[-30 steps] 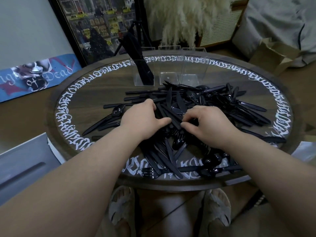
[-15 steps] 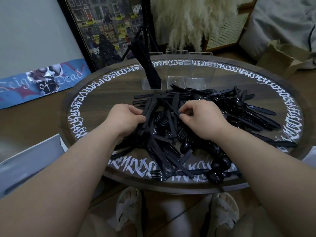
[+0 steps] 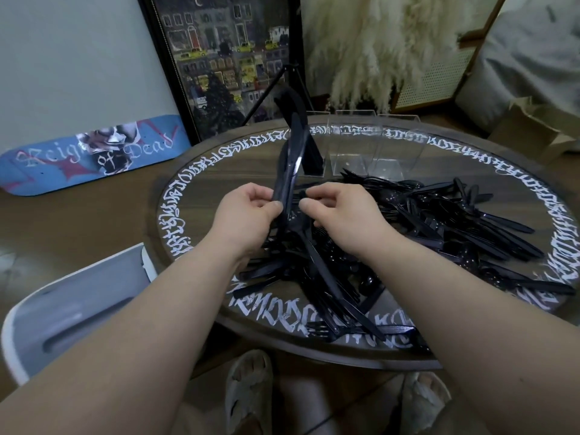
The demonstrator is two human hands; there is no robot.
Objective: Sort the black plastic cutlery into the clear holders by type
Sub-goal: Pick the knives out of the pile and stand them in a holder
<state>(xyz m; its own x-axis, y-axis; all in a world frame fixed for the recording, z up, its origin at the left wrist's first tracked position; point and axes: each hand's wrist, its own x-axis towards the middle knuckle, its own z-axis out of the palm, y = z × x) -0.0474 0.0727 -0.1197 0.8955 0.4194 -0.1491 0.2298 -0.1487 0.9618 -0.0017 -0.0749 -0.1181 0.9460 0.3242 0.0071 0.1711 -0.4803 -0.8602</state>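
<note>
Your left hand (image 3: 244,215) is pinching a bundle of black knives (image 3: 290,164) upright above the pile of black cutlery (image 3: 392,240), while your right hand (image 3: 342,211) is curling its fingers just beside the bundle's lower end; whether they are touching it, you cannot tell. The pile is spreading across the round surface (image 3: 219,171) toward its near and right edges. Beyond, three clear holders (image 3: 376,146) are standing; the leftmost is holding knives

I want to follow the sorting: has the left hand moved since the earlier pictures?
Yes. The left hand rose off the pile, lifting a bunch of knives upright toward the clear holders.
</note>
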